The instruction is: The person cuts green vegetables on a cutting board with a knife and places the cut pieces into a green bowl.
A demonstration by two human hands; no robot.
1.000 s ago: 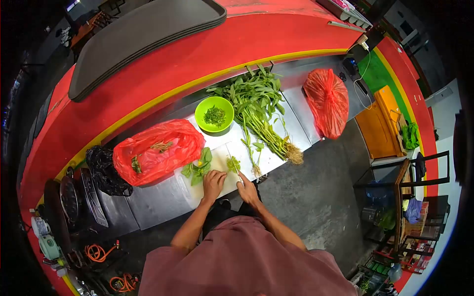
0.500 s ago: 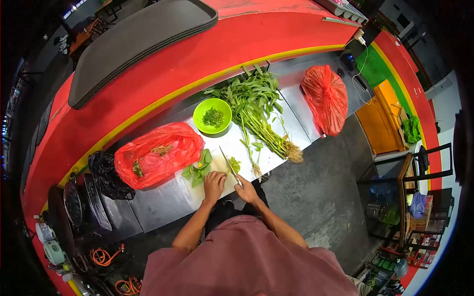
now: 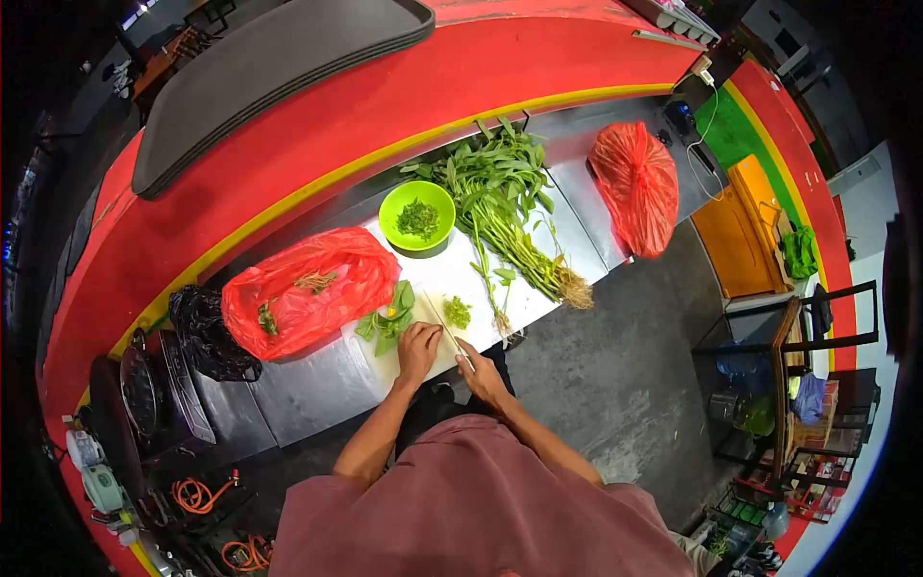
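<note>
My right hand (image 3: 481, 379) is wrapped round the handle of a knife (image 3: 446, 330), whose narrow blade points away from me and lies beside my left fingertips. My left hand (image 3: 419, 352) has its fingers curled down on leafy greens (image 3: 390, 324); the leaves stick out to its left, while the part under the fingers is hidden. Both hands are over a pale cutting board (image 3: 386, 369). Just right of the blade sits a small heap of chopped green pieces (image 3: 457, 313). Farther back, a lime-green bowl (image 3: 386, 230) contains chopped greens.
A big bunch of rooted leafy stems (image 3: 505, 226) lies right of the bowl. An opened red plastic bag (image 3: 365, 260) is at left, beside a black bag (image 3: 207, 332). A tied red bag (image 3: 636, 188) stands far right. Dark trays (image 3: 288, 82) are stacked on the red ledge.
The knife blade has come down and nearer to me, against the left fingertips. My left hand still rests on the greens. The whole view has shifted slightly.
</note>
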